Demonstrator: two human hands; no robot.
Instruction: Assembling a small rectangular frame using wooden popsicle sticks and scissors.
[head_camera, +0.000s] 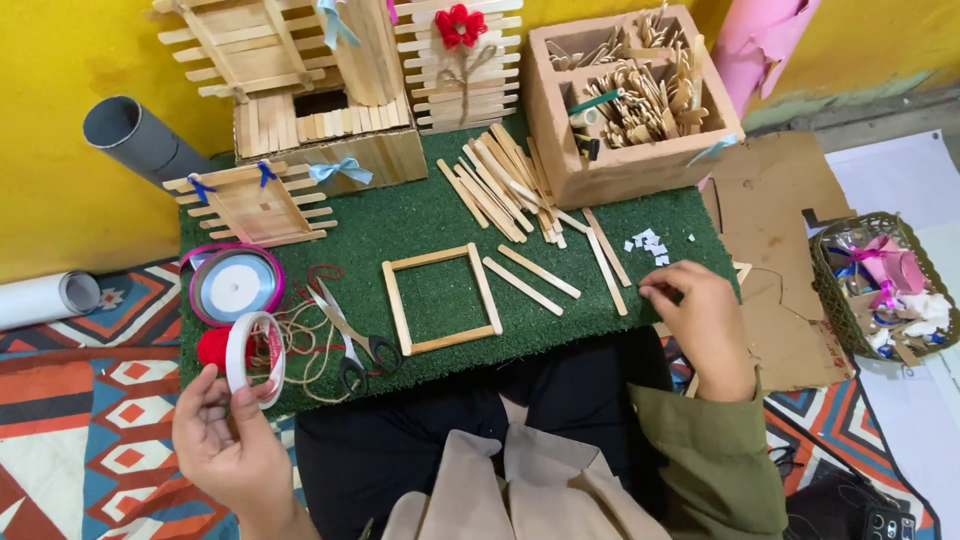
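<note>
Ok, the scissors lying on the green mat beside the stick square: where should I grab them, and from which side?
Take the scissors by the black finger loops, coming in from the near edge of the green mat. The loops point toward the person, the blades point away and left. Twine lies tangled under and beside them, so lift straight up. The left hand, holding the tape roll, is closest.

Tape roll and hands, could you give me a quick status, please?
Left hand holds tape roll. Right hand pinched at mat edge. Scissors beside stick frame.

The stick house was cut off by the top edge; the right hand's fingertips were curled from view.
</note>
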